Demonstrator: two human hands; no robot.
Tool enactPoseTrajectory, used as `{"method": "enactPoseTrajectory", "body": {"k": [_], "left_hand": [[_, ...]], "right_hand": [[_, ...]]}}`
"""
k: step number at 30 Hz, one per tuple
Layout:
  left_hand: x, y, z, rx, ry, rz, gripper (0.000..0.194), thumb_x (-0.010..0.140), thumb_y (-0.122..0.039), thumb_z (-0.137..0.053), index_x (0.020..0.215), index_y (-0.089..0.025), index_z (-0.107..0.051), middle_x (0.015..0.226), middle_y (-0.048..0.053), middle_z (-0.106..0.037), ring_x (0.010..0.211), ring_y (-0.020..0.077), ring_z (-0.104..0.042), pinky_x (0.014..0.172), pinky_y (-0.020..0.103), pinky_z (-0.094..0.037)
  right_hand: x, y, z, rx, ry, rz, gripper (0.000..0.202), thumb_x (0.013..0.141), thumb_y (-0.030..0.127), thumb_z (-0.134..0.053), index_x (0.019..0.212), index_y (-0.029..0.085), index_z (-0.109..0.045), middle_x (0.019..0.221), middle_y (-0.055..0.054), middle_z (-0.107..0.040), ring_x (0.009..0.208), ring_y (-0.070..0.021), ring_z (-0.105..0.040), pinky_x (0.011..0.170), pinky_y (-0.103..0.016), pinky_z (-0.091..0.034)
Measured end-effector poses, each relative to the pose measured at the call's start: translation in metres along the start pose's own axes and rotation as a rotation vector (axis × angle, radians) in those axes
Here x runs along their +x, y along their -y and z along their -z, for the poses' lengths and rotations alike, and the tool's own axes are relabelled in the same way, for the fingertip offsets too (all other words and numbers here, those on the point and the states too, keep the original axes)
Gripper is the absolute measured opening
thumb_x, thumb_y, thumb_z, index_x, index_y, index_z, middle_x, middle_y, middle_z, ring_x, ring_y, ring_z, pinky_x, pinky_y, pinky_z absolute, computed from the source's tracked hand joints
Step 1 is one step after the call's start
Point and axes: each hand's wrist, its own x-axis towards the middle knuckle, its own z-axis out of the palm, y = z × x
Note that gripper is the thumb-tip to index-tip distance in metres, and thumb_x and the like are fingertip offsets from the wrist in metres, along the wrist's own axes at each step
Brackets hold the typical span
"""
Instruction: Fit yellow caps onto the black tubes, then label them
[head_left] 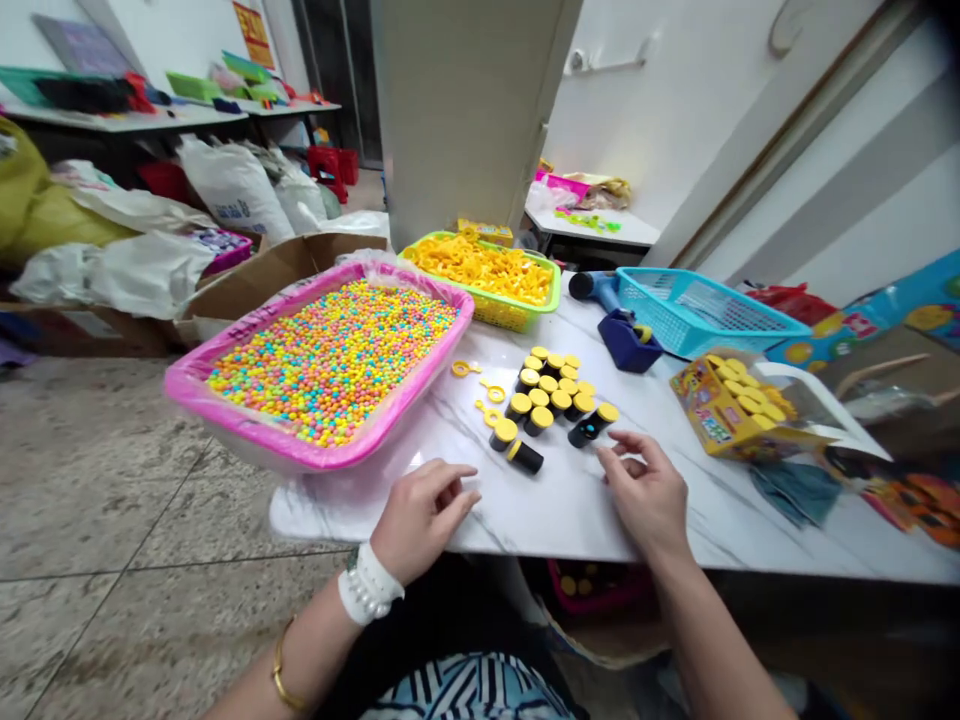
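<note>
My left hand [427, 515] hovers at the table's front edge, fingers bent and apart, holding nothing. On the right, my right hand [643, 485] is likewise open, its fingertips close to a black canister with a yellow lid and a blue mark [589, 430]. A cluster of similar black canisters with yellow lids [559, 392] stands mid-table. Between my hands one black canister [527, 458] lies on its side. Several yellow ring-ended plastic pieces [493, 392] rest left of the cluster.
A pink tray [405, 428] of small coloured balls stands at left, a green basket [553, 300] of yellow pieces behind. Toward the right are a blue basket [697, 340], a dark blue holder [628, 345] and a yellow printed box [709, 425] with yellow-lidded canisters. The white table [540, 520] ends before my lap.
</note>
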Motion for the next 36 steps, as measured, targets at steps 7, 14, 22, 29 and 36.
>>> {"method": "enactPoseTrajectory", "body": {"k": [7,14,22,29,36], "left_hand": [[0.013,-0.003,-0.001,0.143,0.039,0.037,0.021,0.089,-0.027,-0.057,0.103,-0.018,-0.071,0.079,0.004,-0.066,0.071,0.0154,-0.061,0.073,0.028,-0.049],[0.085,0.004,-0.009,0.558,0.094,0.039,0.043,0.087,-0.02,-0.057,0.129,-0.025,-0.059,0.109,0.008,-0.06,0.085,0.0199,-0.064,0.076,0.03,-0.05],[0.075,0.008,-0.004,0.65,0.083,0.089,0.017,0.091,-0.02,-0.05,0.095,-0.016,-0.065,0.102,0.01,-0.057,0.079,0.0201,-0.063,0.074,0.032,-0.049],[-0.007,0.009,0.017,0.44,-0.07,-0.041,0.008,0.09,-0.021,-0.05,0.087,-0.018,-0.057,0.081,0.004,-0.061,0.073,0.0188,-0.062,0.07,0.03,-0.05],[-0.054,0.002,0.029,0.239,-0.122,0.034,0.01,0.09,-0.024,-0.056,0.088,-0.018,-0.064,0.076,0.001,-0.062,0.061,0.0132,-0.057,0.06,0.024,-0.047]], "right_hand": [[0.028,-0.002,-0.017,-0.237,0.058,0.185,0.033,0.077,0.039,-0.068,0.104,0.02,-0.063,0.097,-0.005,-0.07,0.052,-0.0126,-0.057,0.07,-0.033,-0.049],[-0.004,0.002,-0.016,-0.196,0.165,0.165,0.034,0.079,0.041,-0.067,0.107,0.021,-0.062,0.083,-0.001,-0.07,0.054,-0.0146,-0.059,0.063,-0.031,-0.049],[-0.025,0.024,-0.007,-0.353,-0.045,0.498,0.036,0.085,0.039,-0.065,0.116,0.02,-0.062,0.109,-0.008,-0.067,0.068,-0.0157,-0.064,0.072,-0.03,-0.052],[-0.029,0.071,-0.05,-0.702,0.396,0.526,0.032,0.086,0.013,-0.053,0.117,0.016,-0.062,0.098,-0.01,-0.07,0.067,-0.0196,-0.067,0.049,-0.027,-0.044],[-0.006,0.041,0.005,-0.062,0.119,0.35,0.037,0.085,0.024,-0.059,0.122,0.026,-0.063,0.117,-0.005,-0.069,0.092,-0.0206,-0.067,0.072,-0.03,-0.053]]}}
